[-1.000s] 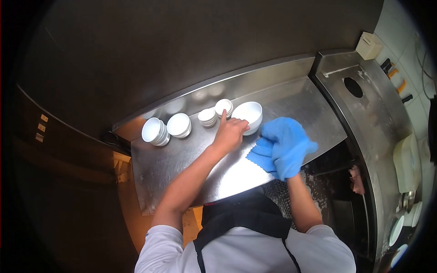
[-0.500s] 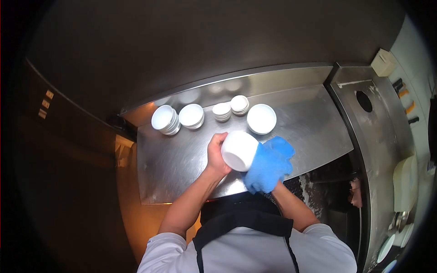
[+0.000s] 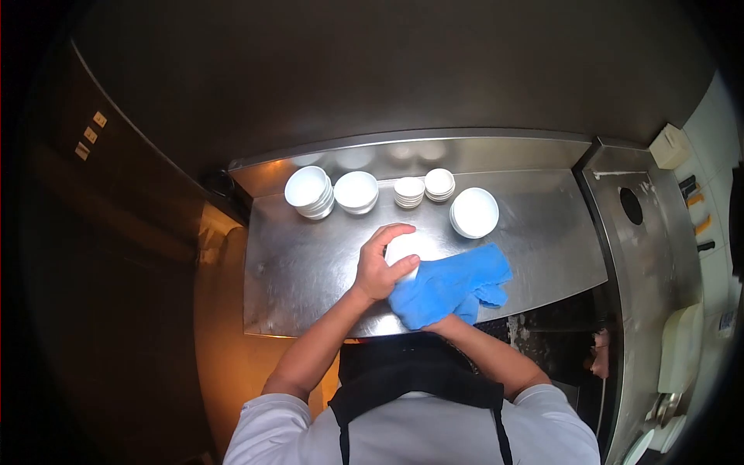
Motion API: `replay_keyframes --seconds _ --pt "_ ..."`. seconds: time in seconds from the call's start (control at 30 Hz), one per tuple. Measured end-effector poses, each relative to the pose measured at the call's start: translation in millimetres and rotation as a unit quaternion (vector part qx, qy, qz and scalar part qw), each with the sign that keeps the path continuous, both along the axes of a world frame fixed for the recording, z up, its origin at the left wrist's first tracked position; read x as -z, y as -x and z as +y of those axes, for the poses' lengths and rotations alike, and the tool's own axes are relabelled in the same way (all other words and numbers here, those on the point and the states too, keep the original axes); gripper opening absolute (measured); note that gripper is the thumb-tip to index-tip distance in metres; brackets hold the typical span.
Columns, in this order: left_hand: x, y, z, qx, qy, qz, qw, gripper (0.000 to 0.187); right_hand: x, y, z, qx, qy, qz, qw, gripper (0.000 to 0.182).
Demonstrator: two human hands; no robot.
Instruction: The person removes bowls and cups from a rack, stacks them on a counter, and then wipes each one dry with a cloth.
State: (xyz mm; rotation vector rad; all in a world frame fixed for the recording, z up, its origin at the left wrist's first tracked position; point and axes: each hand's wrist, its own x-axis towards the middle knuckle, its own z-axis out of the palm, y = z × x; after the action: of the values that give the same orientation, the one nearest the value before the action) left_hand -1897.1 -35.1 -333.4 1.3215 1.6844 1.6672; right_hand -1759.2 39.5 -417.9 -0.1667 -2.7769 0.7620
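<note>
A white bowl (image 3: 401,248) is gripped by my left hand (image 3: 377,265), the thumb across its near side and the fingers around its far side. A blue cloth (image 3: 453,280) drapes over my right hand (image 3: 442,324), which presses it to the bowl's lower right side; the cloth hides the fingers of that hand. Beyond my hands stand a larger white bowl stack (image 3: 474,213), two stacks of small white bowls (image 3: 409,192), a pair of medium bowls (image 3: 356,192) and a taller bowl stack (image 3: 308,191).
The stacks rest on a steel counter (image 3: 302,263) with a raised back edge. To the right is another steel surface with a dark round hole (image 3: 631,206). Knives (image 3: 697,209) hang on the right wall, and a plate (image 3: 640,448) sits at lower right.
The bowl has turned in my hands and is now mostly covered by my left hand and the cloth. My right hand has moved left and lower, and the view has shifted slightly.
</note>
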Motion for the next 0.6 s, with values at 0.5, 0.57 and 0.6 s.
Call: replay_keyframes --seconds 0.5,0.57,0.6 --pt "24.6 6.4 -8.8 0.097 0.069 -0.558 0.821 0.046 -84.3 24.1 -4.2 -0.007 -0.084 0.024 0.996 0.022" --pt "7.7 17.2 -11.8 0.165 0.089 -0.644 0.741 0.045 -77.8 23.3 4.4 -0.063 -0.054 0.186 0.979 0.022" --pt "10.3 16.5 -10.3 0.148 0.084 -0.611 0.773 0.045 -79.9 21.0 2.3 -0.003 -0.045 0.154 0.987 0.024"
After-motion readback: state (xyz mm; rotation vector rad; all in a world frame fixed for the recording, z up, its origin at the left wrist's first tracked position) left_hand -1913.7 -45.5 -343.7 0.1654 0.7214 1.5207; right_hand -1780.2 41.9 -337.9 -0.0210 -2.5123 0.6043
